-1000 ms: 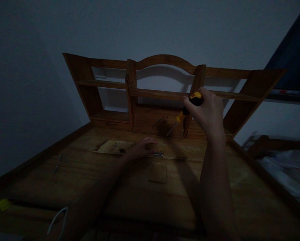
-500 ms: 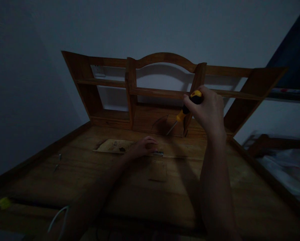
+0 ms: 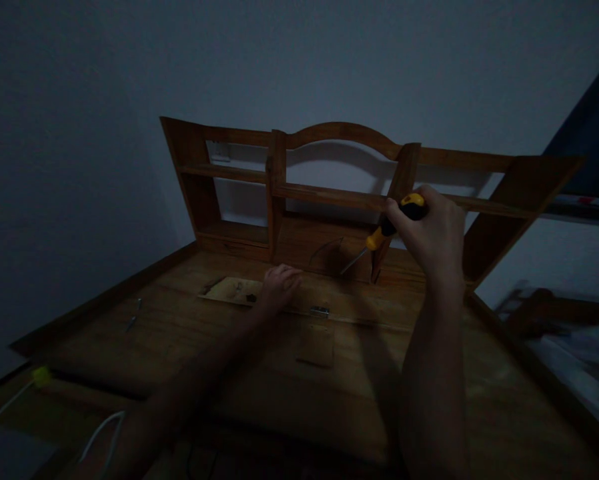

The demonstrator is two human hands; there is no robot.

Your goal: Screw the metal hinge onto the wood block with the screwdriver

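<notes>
A screwdriver (image 3: 377, 239) with a yellow and black handle is gripped in my right hand (image 3: 434, 230), raised above the wooden desk (image 3: 179, 353). Its thin shaft slants down to the left, and the tip is off the desktop. Low over the desk, my left hand (image 3: 278, 285) has its fingers curled in; whatever is in them, if anything, is hidden. The hand is at the right end of a pale, stained patch (image 3: 229, 291). A small metal fitting (image 3: 319, 311) lies to the right of my left hand, apart from it. Below the fitting is a square wooden piece (image 3: 314, 347).
A wooden shelf unit (image 3: 339, 195) stands at the back against the wall. Small metal pieces (image 3: 132, 323) lie on the left of the desktop. A yellow object with a white cord (image 3: 42, 377) is at the lower left. Raised edging (image 3: 534, 367) borders the right side.
My left hand has drawn back left from the metal fitting, and its fingers have curled in. My right hand still holds the screwdriver raised. The view has shifted slightly.
</notes>
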